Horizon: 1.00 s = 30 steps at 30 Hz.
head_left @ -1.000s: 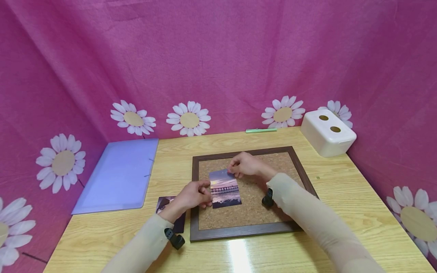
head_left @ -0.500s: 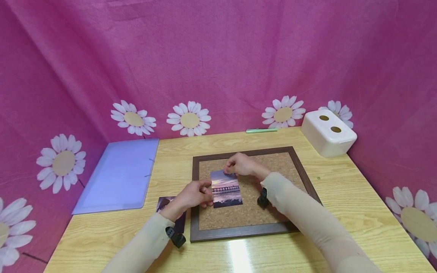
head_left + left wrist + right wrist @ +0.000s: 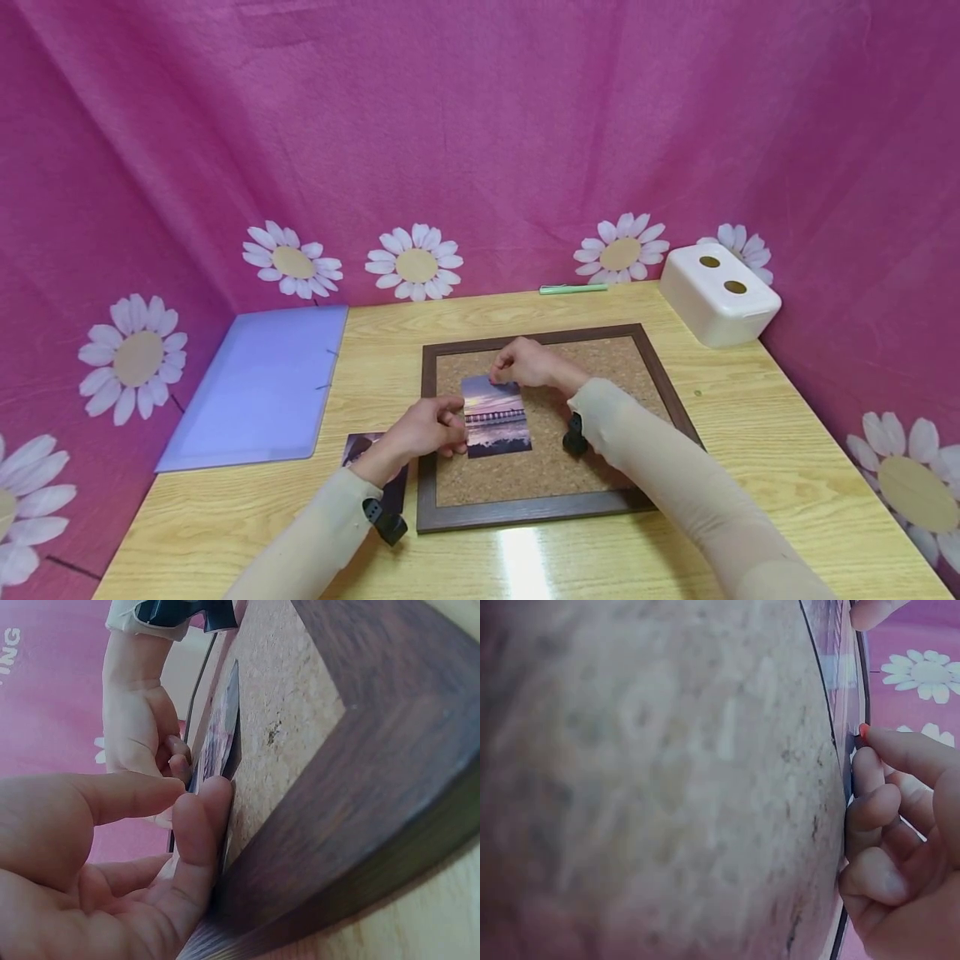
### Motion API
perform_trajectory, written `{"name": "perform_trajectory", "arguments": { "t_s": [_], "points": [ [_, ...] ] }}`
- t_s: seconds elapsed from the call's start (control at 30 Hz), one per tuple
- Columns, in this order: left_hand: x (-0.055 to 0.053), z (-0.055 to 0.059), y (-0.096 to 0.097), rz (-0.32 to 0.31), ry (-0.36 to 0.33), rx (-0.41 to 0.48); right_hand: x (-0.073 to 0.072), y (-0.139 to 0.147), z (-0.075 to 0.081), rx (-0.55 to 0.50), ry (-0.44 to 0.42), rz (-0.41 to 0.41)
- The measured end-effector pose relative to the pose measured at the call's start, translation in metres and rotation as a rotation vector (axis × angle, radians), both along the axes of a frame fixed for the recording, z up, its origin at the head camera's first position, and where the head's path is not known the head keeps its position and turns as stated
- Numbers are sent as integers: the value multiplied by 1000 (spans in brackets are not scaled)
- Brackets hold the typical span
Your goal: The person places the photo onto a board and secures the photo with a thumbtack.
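Note:
A photo (image 3: pixel 497 421) of a pier under a purple sky lies over the left half of a framed cork board (image 3: pixel 577 467). At its left edge my left hand (image 3: pixel 427 428) holds it, fingertips right at the rim; the left wrist view shows the photo's near edge standing slightly off the cork. My right hand (image 3: pixel 534 364) pinches a red push pin (image 3: pixel 864 730) against the photo's top edge. Only the pin's red head shows, between thumb and forefinger. A second, dark photo (image 3: pixel 394 492) lies on the table left of the board, partly under my left wrist.
On the left of the wooden table (image 3: pixel 780 467) lies a translucent blue folder (image 3: pixel 255 387). A white box (image 3: pixel 722 296) with two round holes stands at the back right. Behind the board is a green pen (image 3: pixel 573 289). Pink flowered cloth (image 3: pixel 480 150) hangs around the table.
My right hand has shifted a little left along the photo's top edge, with the red push pin. The left hand and the photo have stayed almost in place.

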<state>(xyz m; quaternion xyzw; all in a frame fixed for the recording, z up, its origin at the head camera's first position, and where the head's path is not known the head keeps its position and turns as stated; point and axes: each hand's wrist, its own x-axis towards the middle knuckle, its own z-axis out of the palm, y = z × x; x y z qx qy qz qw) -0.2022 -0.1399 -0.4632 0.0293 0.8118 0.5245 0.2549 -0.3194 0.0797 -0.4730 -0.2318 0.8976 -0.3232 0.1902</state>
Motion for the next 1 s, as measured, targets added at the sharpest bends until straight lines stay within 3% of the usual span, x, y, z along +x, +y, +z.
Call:
{"name": "perform_trajectory", "arguments": {
  "t_s": [0.47,1.0],
  "points": [
    [-1,-1,1,-2,-3,17,0,-8,5,1,-66,-88],
    [-1,0,2,4,-14,17,0,-10,3,-8,-73,-127]
  ]
}}
